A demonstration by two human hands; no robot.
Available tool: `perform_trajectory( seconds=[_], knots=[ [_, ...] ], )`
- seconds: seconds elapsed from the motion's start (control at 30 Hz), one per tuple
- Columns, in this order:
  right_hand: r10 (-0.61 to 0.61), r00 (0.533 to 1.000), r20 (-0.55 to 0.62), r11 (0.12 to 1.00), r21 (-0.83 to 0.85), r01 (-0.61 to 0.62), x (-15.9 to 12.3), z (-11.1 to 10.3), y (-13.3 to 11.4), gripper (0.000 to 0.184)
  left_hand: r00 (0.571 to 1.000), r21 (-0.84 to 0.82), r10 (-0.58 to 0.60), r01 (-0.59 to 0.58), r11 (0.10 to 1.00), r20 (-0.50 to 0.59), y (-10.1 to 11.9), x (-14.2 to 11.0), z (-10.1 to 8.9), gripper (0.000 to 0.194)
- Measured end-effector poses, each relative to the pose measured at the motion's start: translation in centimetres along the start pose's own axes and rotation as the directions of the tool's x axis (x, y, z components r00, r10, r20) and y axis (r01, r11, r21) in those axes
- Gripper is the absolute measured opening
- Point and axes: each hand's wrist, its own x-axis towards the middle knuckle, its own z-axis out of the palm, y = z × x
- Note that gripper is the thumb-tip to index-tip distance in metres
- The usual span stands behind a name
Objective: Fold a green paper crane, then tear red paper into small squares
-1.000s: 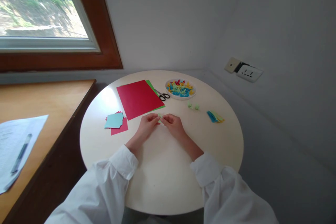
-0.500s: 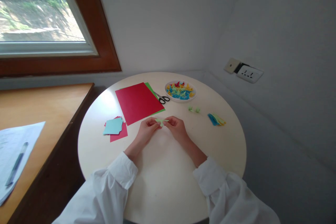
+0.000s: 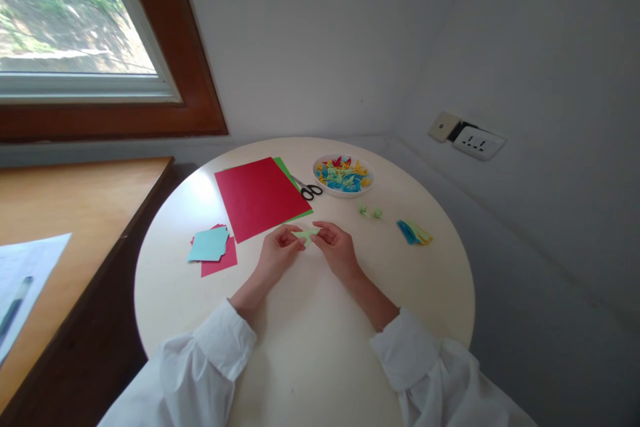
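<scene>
Bare hands work well in from the table's (image 3: 320, 347) near edge: left hand (image 3: 277, 250) and right hand (image 3: 336, 247) each pinch one end of a pale green slip (image 3: 306, 235), thumbs drawn in against curled fingers.

Toward the far edge, left of the middle, a red sheet (image 3: 263, 200) lies over a green sheet (image 3: 283, 167). Right of them, also by the far edge, a white plate (image 3: 342, 195) is heaped with colored paper shapes (image 3: 345, 178). Near the left edge, a pale blue square (image 3: 209, 244) overlaps a red one (image 3: 223, 264). Black-handled scissors (image 3: 305, 187) rest just beside the plate, and a blue-and-yellow bundle (image 3: 408, 233) lies near the right edge. Small green folds (image 3: 377, 213) sit between plate and right hand.

Smallest is the slip, held between the fingertips near the red sheet's near corner. As paper, it should be almost weightless, crisp along any crease but soft elsewhere, easily crushed or torn. Its two ends look the safest hold, lightly pinched, leaving the middle unpressed; fingers hide those ends, so its exact shape is hard to judge.
</scene>
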Motion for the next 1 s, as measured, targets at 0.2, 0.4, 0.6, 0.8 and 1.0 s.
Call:
perform_trajectory(
  seconds=[0.2, 0.4, 0.6, 0.8, 1.0],
  knots=[
    [0.009, 1.0, -0.006, 1.0, 0.005, -0.009, 0.1, 0.0, 0.1, 0.032, 0.999, 0.005, 0.034, -0.034, 0.999, -0.015, 0.2, 0.0, 0.1, 0.027],
    [-0.007, 1.0, 0.015, 1.0, 0.002, 0.007, 1.5, 0.8, 0.4, 0.033, 0.999, -0.086, -0.006, 0.003, 0.996, -0.036, 0.1, 1.2, 0.7, 0.033],
    [-0.032, 0.999, -0.032, 0.999, 0.011, 0.033, 2.4, 1.3, 0.9, 0.03, 0.998, -0.209, -0.042, 0.034, 0.977, -0.037, 0.5, 1.9, 1.4, 0.035],
    [-0.011, 0.998, -0.069, 0.997, 0.072, 0.016, 1.9, 0.9, 0.6, 0.032, 0.992, -0.163, -0.084, 0.099, 0.982, 0.093, 0.3, 1.7, 1.2, 0.029],
    [-0.033, 0.997, -0.065, 0.998, 0.06, 0.037, 1.6, 1.0, 0.2, 0.029, 0.991, -0.069, -0.061, 0.069, 0.995, 0.115, -0.2, 1.9, 1.1, 0.028]
  ],
)
